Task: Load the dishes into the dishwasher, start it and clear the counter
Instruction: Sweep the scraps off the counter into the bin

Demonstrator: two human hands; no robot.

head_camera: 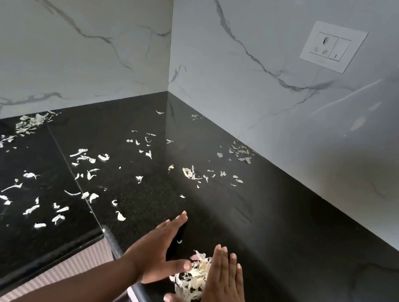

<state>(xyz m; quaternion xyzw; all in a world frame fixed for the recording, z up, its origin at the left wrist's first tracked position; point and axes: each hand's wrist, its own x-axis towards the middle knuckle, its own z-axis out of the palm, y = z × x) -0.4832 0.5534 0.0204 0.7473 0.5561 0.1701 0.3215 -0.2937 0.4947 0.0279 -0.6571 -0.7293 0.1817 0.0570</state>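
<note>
Both hands lie flat-fingered, gripping nothing: right hand and left hand flank a peel pile on the black table; loose peels lie scattered.

Both hands lay flat on the black counter at 6 o'clock, the left hand and right hand flanking a pile of pale peelings, perhaps onion skin. More scraps lay scattered toward 9 and 12 o'clock. A socket sat on the wall at 1 o'clock.

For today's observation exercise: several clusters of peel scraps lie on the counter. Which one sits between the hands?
The heaped pile of peels near the counter's front edge, between the left hand and right hand; the others lie scattered.
</note>
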